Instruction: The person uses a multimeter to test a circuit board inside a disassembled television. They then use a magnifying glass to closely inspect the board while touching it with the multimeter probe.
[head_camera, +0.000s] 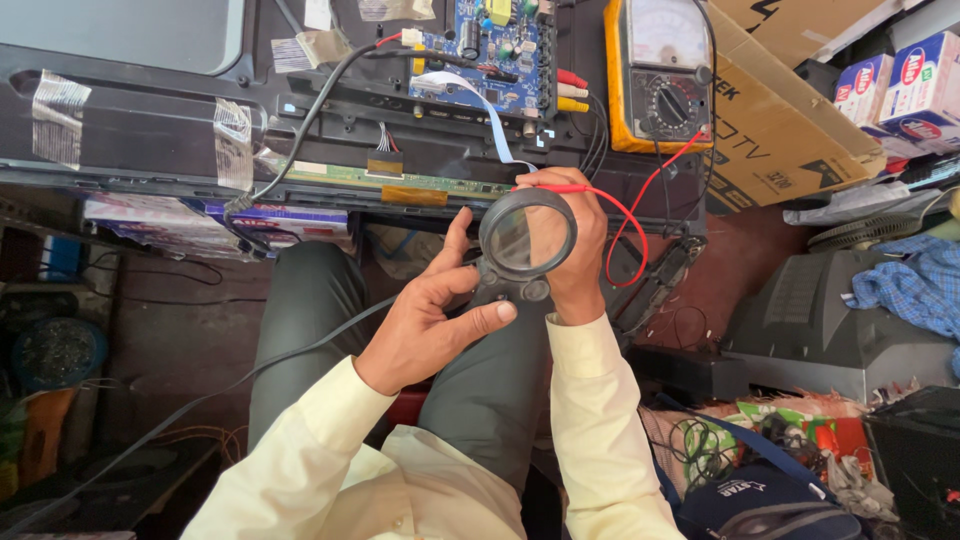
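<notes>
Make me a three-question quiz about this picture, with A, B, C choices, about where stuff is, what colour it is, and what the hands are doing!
1. Where is the meter with the dial?
A. top right, on the dark panel
B. on the floor at the left
C. in the person's lap

2. What colour is the circuit board at the top?
A. pink
B. blue
C. white

3. What is the left hand doing?
A. resting flat on a knee
B. touching the magnifying glass
C. holding a cup

Answers:
1 A, its yellow case lies beside the cardboard box.
2 B, the board shows blue.
3 B, its thumb and fingers touch the handle, while the right hand holds a red probe behind the lens.
</notes>
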